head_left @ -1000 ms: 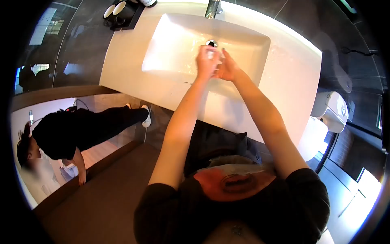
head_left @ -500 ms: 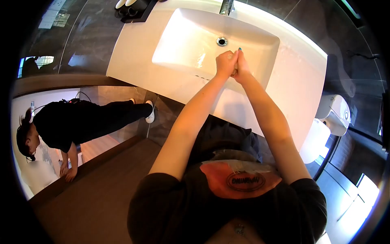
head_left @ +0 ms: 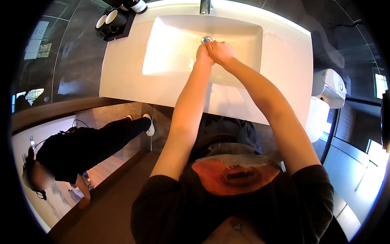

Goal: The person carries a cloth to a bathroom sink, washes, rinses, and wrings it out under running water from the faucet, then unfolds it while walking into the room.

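Over the white sink basin (head_left: pixel 243 40), my left hand (head_left: pixel 203 55) and my right hand (head_left: pixel 223 52) are clasped together, pressed palm to palm or nearly so. My right hand lies on top, its fingers curled over my left hand. Most of the left fingers are hidden beneath it; one fingertip with a teal nail pokes out near the drain (head_left: pixel 206 39). The skin glints as if wet. Beyond the hands stands the metal faucet (head_left: pixel 205 7), with no water stream visible under it.
On the pale countertop (head_left: pixel 122 77), a black tray (head_left: pixel 118 35) with cups (head_left: pixel 115 18) and a dark bottle (head_left: pixel 137 5) stand at the back left. A white toilet (head_left: pixel 331 87) is at the right. A mirror at lower left shows a person (head_left: pixel 77 150) leaning forward.
My clasped hands have turned: my right hand now lies over my left, and they sit closer to the drain. The whole view has shifted, bringing more of the tray and bottle into sight.
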Available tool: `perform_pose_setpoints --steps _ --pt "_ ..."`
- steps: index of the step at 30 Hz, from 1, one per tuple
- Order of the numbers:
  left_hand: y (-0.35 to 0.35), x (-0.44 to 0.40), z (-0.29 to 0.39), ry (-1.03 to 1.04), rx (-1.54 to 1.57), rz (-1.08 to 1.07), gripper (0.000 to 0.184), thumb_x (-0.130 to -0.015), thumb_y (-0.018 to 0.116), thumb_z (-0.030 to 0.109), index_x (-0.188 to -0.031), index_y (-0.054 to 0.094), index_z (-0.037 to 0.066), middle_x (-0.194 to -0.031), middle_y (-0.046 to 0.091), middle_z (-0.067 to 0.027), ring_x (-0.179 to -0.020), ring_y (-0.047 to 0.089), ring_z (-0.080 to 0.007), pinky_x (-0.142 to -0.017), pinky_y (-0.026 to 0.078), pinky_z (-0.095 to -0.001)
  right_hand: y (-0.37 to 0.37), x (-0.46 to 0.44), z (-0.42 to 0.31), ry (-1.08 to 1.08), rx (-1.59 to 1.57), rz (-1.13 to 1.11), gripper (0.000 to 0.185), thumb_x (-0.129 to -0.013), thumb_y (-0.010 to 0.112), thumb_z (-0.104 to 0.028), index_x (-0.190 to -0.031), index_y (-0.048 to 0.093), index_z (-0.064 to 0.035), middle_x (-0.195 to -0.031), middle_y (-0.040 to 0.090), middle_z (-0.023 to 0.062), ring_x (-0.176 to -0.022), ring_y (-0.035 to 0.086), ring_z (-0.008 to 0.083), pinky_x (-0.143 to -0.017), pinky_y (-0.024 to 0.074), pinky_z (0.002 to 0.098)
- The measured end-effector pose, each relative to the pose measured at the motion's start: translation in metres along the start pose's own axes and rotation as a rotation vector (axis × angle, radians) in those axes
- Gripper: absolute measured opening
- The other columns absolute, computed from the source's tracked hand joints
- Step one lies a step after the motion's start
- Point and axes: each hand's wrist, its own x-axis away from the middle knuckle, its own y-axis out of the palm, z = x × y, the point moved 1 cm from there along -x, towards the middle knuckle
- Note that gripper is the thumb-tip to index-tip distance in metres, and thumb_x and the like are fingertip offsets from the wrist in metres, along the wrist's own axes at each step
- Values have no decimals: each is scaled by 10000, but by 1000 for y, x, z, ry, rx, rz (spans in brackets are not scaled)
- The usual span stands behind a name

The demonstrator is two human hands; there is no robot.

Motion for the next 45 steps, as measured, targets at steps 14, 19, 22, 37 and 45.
perform_pose_setpoints --steps 14,19,22,37,45 --pt "54 92 32 401 -1681 -365 619 -690 649 145 -1211 354 -14 -1128 478 -189 -971 509 -277 -850 399 -338 26 -17 58 560 -878 -303 493 -818 393 -441 -757 581 10 -610 539 123 -432 494 219 -397 392 359" --pt "49 94 3 362 -2046 -98 681 -612 682 120 -1182 331 -8 -1196 407 -244 -1017 488 -343 -810 425 -362 36 -8 43 547 -871 -415 517 -828 324 -452 -753 561 1 -632 523 130 -430 448 213 -419 366 354" --pt "50 86 -5 493 -1999 20 378 -670 620 174 -970 462 5 -945 542 -232 -824 553 -363 -683 458 -402 28 -5 38 415 -550 -258 569 -838 278 -460 -716 578 8 -661 574 180 -508 533 277 -508 431 382" --pt "61 79 -37 312 -1764 -26 214 -718 520 244 -759 569 40 -717 600 -180 -734 580 -347 -620 450 -404 -17 -9 74 -640 300 -110 496 -869 338 -320 -484 531 -75 -515 555 106 -507 556 305 -522 458 386" --pt "34 94 -31 495 -1854 -42 567 -647 661 258 -1084 433 -21 -1004 531 -258 -932 538 -344 -763 448 -393 5 -7 77 -309 -132 10 361 -824 450 -311 -640 561 -22 -591 563 141 -539 546 272 -528 439 348"
